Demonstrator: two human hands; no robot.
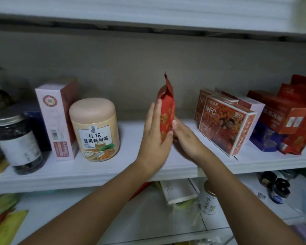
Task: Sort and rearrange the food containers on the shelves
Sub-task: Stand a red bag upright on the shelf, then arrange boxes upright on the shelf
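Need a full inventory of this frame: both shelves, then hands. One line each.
middle shelf: 1, white, across the centre
lower shelf: 1, white, below it
red pouch: 1, red, upright, centre of middle shelf, base hidden
beige jar: 1, beige with pink lid, left of pouch
tall box: 1, pale pink, left of beige jar
dark jar: 1, dark contents, metal lid, far left
NFC boxes: 2 visible, orange, right of pouch
red boxes: stacked, red, far right, count unclear
blue box: 1, blue, low beside red boxes
white tin: 1, white, lower shelf
left hand: holds pouch's left side
right hand: holds pouch's lower right
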